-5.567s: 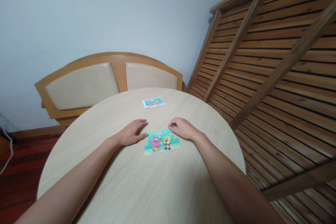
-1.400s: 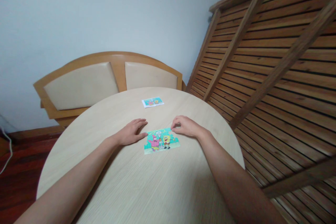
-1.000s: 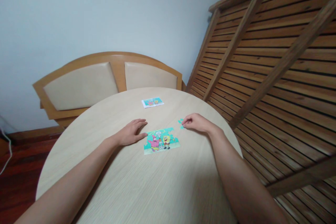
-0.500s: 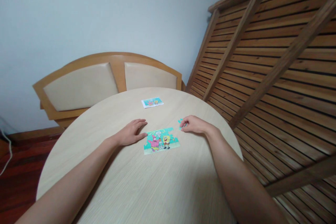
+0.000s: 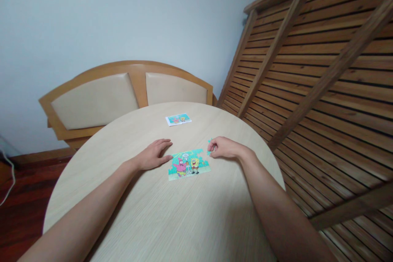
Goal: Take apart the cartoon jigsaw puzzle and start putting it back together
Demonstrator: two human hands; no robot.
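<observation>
A partly assembled jigsaw puzzle [image 5: 186, 165] with cartoon figures on a turquoise ground lies flat on the round table, with gaps along its upper right and left edges. My left hand [image 5: 155, 154] rests on the tabletop with fingers spread, its thumb at the puzzle's upper left corner. Just off the upper right corner, my right hand [image 5: 221, 147] pinches a small turquoise puzzle piece [image 5: 208, 153], mostly covered by the fingertips. Another bit of turquoise shows behind that hand.
A printed picture card [image 5: 178, 119] of the same cartoon scene lies farther back on the pale round table [image 5: 190, 221]. Behind the table stands a padded headboard [image 5: 95, 98] against the wall. A slatted wooden frame [image 5: 307, 73] leans at the right.
My right hand has moved slightly left, toward the puzzle's upper right corner, with the piece at its fingertips. The left hand stays in place.
</observation>
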